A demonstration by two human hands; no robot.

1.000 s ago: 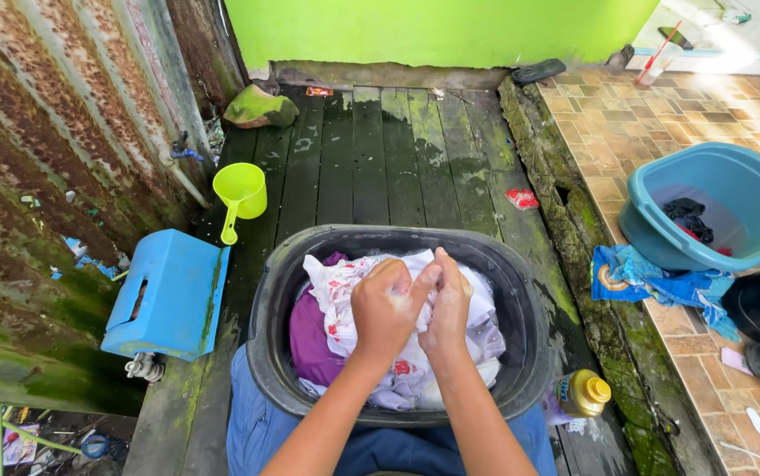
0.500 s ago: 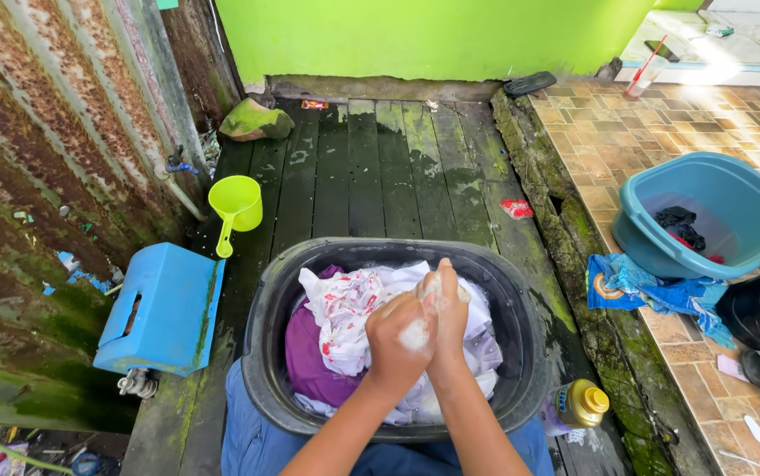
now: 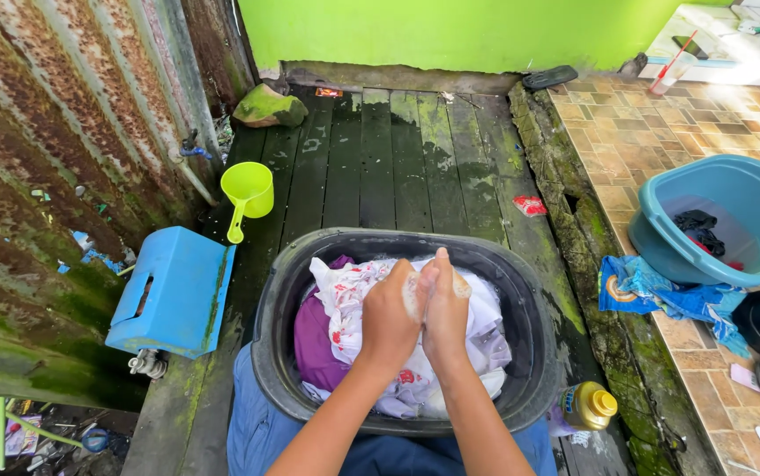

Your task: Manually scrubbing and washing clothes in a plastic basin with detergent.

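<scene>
Laundry (image 3: 371, 308) fills a dark round tub (image 3: 530, 353) on a wet plank deck (image 3: 398, 167), just in front of the person's knees. Topmost is a white cloth with red print; a purple cloth (image 3: 314, 339) lies under it at the left side of the tub.

Left hand (image 3: 391, 317): fingers curled, closed around a bunch of the white cloth, knuckles up. Right hand (image 3: 447, 310): fingers straight and close together, pointing away from the body, palm pressed flat against the left hand with cloth and a little lather between them. Both hands sit over the middle of the tub, touching each other and the laundry. Both forearms enter from the lower edge of the view.

Surroundings: a lime dipper (image 3: 246, 194) with a long handle lies on the deck beyond the tub's left rim. A blue stool (image 3: 173, 291) stands left of the tub, against a rusted sheet wall (image 3: 54, 176). A yellow-capped bottle (image 3: 587, 407) stands just beside the tub's right rim. On the tiled floor (image 3: 636, 141) to the right sits a teal basin (image 3: 733, 225) holding a few dark clothes, with a blue cloth (image 3: 653, 295) heaped at its foot. A green wall (image 3: 450, 31) closes the far end of the deck.
</scene>
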